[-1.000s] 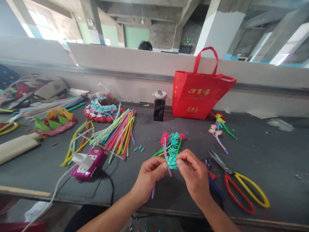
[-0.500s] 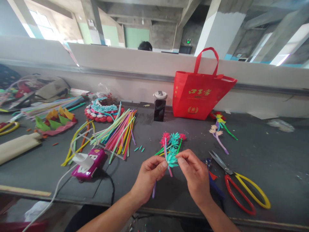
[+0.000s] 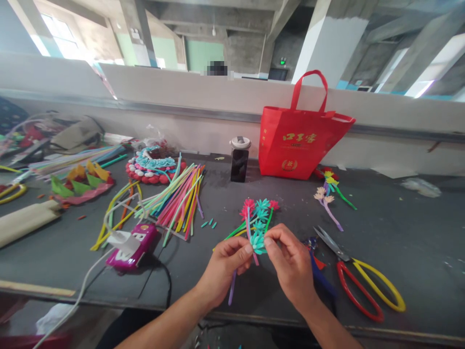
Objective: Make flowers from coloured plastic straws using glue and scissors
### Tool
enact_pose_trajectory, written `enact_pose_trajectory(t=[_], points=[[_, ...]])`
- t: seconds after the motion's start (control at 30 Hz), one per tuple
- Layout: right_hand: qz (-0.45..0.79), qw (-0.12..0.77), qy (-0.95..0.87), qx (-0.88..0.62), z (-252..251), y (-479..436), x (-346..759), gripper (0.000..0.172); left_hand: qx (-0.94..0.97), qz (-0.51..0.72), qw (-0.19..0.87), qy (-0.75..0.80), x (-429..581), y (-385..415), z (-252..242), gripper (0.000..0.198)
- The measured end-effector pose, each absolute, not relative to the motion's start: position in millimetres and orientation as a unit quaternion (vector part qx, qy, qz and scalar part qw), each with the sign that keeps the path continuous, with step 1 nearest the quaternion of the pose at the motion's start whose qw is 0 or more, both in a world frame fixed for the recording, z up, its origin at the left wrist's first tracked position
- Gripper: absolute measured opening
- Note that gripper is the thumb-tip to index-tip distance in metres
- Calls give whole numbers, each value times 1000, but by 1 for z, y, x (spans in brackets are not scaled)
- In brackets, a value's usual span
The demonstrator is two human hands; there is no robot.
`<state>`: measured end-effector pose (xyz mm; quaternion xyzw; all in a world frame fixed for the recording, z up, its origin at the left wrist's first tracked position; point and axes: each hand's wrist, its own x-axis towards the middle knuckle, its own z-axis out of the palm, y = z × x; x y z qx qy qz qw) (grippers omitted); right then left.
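A turquoise flower [image 3: 258,244] over a dark table [image 3: 417,242].
My left hand [image 3: 230,257] pinches the flower's left side; my right hand [image 3: 291,259] pinches its right petals (scissors [image 3: 343,256] lie near, further right).

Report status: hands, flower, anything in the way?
Left hand holding teal flower; right hand at its petals. Red and teal flowers just beyond. Scissors lying to the right, apart from both hands; no obstruction seen.
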<state>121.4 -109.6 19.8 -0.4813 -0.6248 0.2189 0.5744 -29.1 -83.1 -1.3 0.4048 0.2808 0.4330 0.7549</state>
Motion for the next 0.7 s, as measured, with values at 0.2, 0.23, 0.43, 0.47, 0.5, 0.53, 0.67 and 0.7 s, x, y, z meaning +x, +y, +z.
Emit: enact_pose_trajectory(t=[0.2,0.23,0.43,0.47,0.5,0.53,0.67,0.7], points=[[219,581,-623,-475,23,-111,122,19,408,431,750,291,-30,-83,0,26],[217,581,-624,-476,23,-111,123,18,408,434,748,292,-30,-83,0,26],[184,580,-629,-484,16,-110,126,6,427,449,714,326,-32,-83,0,25],[182,581,-629,-485,15,-110,126,6,434,449,706,334,-32,-83,0,26],[181,581,-629,-483,15,-109,126,6,439,450,699,341,-32,-83,0,26],[180,583,-630,-481,15,-109,126,6,443,451,694,346,-32,-83,0,26],[178,582,-636,-475,18,-109,126,10,461,467,672,342,-31,-84,1,25],[178,580,-637,-476,19,-109,126,11,468,473,666,338,-31,-84,1,24]])
